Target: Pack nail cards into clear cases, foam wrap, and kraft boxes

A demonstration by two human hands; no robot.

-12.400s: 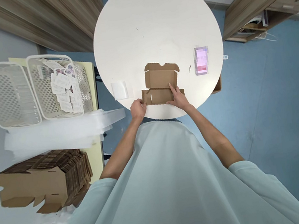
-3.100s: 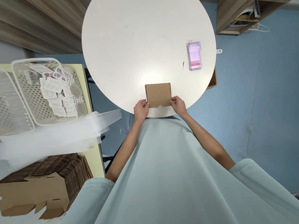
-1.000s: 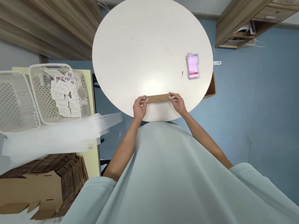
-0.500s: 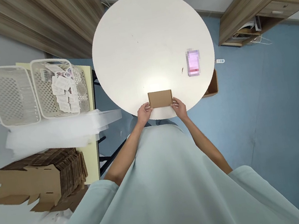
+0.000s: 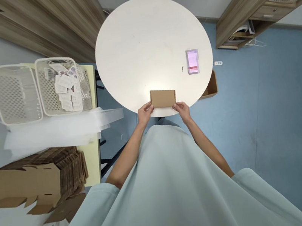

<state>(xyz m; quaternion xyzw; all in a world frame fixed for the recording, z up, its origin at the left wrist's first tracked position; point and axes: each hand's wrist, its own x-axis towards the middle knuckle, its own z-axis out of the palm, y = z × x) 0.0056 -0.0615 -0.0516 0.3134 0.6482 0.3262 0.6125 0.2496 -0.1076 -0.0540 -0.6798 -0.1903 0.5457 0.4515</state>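
Observation:
A small, closed brown cardboard box (image 5: 163, 98) is at the near edge of the round white table (image 5: 144, 34), slightly tilted in the view. My left hand (image 5: 145, 114) grips its near left corner between thumb and fingers. At the near right corner, my right hand (image 5: 182, 110) pinches the box in the same way. Whether the box rests on the table or is lifted a little, I cannot tell. A pixelated pink-and-purple phone-like rectangle (image 5: 193, 61) lies to the right on the table.
On the left, a pale yellow table (image 5: 92, 164) bears two white baskets, one holding white packets (image 5: 65, 88), white sheets (image 5: 51, 132) and a stack of flattened cardboard boxes (image 5: 35, 181). An open brown box (image 5: 211, 86) stands below the round table's right edge. A wooden cabinet (image 5: 240, 7) is at far right.
The box has turned slightly, its right end now nearer me. Both hands stay at its near corners, the right one closer around the corner. The whole view has shifted a little.

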